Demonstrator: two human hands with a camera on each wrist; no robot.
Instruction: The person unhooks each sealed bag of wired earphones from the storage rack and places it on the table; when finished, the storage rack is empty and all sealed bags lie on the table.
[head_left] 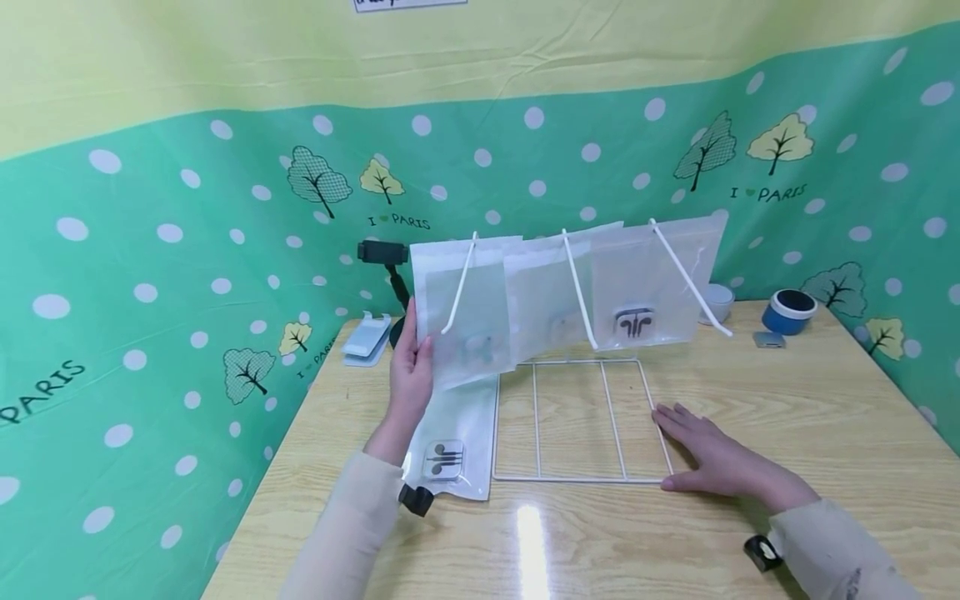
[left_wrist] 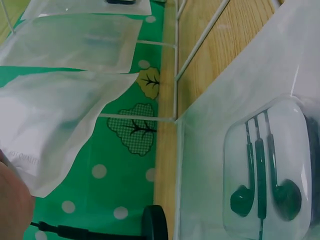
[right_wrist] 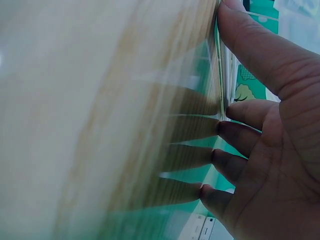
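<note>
A: What has the left hand (head_left: 411, 367) got?

B: Its fingers are curled round the left edge of a frosted plastic bag (head_left: 465, 312), the leftmost of three hanging from the white prongs of a wire rack (head_left: 573, 421). The thumb sits on the front of the bag, and the other fingers are behind it, out of sight.

A: And the other two bags?

B: The middle bag (head_left: 543, 304) overlaps the first, and the right-hand bag (head_left: 648, 287) hangs at about two o'clock from the left hand, with a pair of earphones showing through it.

A: Where is the rack itself?

B: Its flat base lies on the wooden counter (head_left: 787, 417) in the middle, with the prongs rising up and away toward twelve o'clock.

A: The right hand (head_left: 712, 454)?

B: It lies flat and open, palm down on the counter, with its straight fingers (right_wrist: 240, 137) spread against the rack's right-hand edge at three o'clock. It grips nothing.

A: Anything below the left hand?

B: A fourth bag of earphones (head_left: 450, 450) lies flat on the counter at six o'clock from it, just beside the rack's left edge. The left wrist view shows the earphones in their clear case (left_wrist: 267, 170).

A: And further back?

B: There is a blue and white roll (head_left: 789, 311) at the far right, at about one o'clock, and a black phone stand (head_left: 390, 275) at eleven.
</note>
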